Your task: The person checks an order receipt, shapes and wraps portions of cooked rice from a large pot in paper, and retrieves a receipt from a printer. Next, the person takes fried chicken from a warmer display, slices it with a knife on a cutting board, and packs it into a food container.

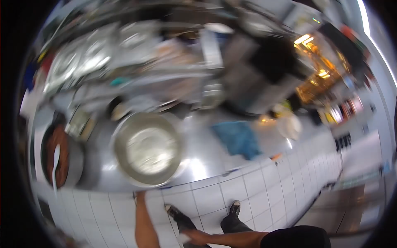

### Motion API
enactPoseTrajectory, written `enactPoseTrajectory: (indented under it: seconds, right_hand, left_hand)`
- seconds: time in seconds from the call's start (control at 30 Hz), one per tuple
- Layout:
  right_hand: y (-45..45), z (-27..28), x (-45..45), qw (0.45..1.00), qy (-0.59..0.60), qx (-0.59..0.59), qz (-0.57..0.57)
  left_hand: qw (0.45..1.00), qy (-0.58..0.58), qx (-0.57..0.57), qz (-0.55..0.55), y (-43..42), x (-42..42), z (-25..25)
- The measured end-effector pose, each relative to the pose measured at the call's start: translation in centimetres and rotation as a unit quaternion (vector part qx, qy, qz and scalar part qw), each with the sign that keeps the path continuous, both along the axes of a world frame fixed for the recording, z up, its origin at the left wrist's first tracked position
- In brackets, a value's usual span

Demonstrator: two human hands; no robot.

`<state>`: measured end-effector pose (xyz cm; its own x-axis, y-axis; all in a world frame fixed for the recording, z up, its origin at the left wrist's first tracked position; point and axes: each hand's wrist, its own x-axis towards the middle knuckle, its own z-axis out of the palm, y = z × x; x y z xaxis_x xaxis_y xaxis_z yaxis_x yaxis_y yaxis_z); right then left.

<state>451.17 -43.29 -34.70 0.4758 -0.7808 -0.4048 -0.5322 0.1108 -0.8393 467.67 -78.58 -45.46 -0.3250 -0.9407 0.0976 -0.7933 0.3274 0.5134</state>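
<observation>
A wide metal bowl, pale and shiny inside, stands at the front of the steel counter. Just below its near rim is my left hand, at the counter's edge; its fingers are hidden or blurred. Low in the view, in front of my legs, my right hand is closed at a small whitish thing, too blurred to name. A blue cloth lies on the counter to the right of the bowl.
At the left, a dark pot holds reddish-brown food and a white-handled utensil. A large dark-and-silver vessel stands behind the cloth. Metal trays line the back left. White floor tiles lie below.
</observation>
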Motion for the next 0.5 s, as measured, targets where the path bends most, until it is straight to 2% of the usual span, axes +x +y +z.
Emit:
enactPoseTrajectory:
  seconds: [0.07, 0.1, 0.13, 0.17, 0.2, 0.23, 0.27, 0.3, 0.33, 0.4, 0.47, 0.5]
  right_hand:
    - [6.4, 4.2, -7.2, 0.993, 0.074, 0.039, -0.085]
    - [7.7, 5.3, -11.7, 0.976, 0.053, 0.149, -0.153]
    - [9.8, 8.2, -16.9, 0.951, 0.133, 0.157, -0.229]
    - [12.7, 9.1, -22.8, 0.935, 0.151, 0.132, -0.292]
    - [15.3, 10.9, -28.3, 0.88, 0.175, 0.106, -0.429]
    - [18.4, 8.0, -33.8, 0.833, 0.234, 0.053, -0.499]
    - [19.9, 10.3, -39.4, 0.767, 0.305, -0.074, -0.561]
    - [21.6, 12.8, -45.0, 0.702, 0.279, 0.001, -0.656]
    - [23.3, 12.8, -50.4, 0.626, 0.296, -0.062, -0.719]
    - [25.7, 16.0, -60.0, 0.532, 0.323, -0.167, -0.765]
    - [26.7, 20.3, -68.9, 0.48, 0.352, -0.212, -0.775]
    - [26.9, 22.1, -73.1, 0.474, 0.353, -0.229, -0.773]
  left_hand:
    - [0.992, -0.105, -0.043, -0.046, 1.0, 6.2, -5.6]
    - [0.967, -0.246, 0.045, -0.053, 1.9, 6.9, -5.2]
    - [0.952, -0.299, 0.068, -0.011, 3.1, 5.9, -3.3]
    - [0.978, -0.144, 0.03, 0.145, 6.7, 3.6, -0.6]
    - [0.929, -0.327, 0.128, 0.117, 10.6, 1.4, 2.8]
    - [0.93, -0.33, 0.127, 0.102, 13.9, -2.0, 5.0]
    - [0.939, -0.317, 0.128, 0.044, 17.4, -5.8, 6.5]
    - [0.937, -0.316, 0.147, -0.03, 20.8, -10.4, 7.3]
    - [0.923, -0.319, 0.18, -0.119, 24.2, -15.5, 8.2]
    - [0.854, -0.348, 0.234, -0.31, 29.5, -24.0, 8.5]
    - [0.754, -0.364, 0.219, -0.501, 32.7, -31.6, 8.0]
    - [0.8, -0.261, 0.253, -0.477, 37.2, -38.7, 15.0]
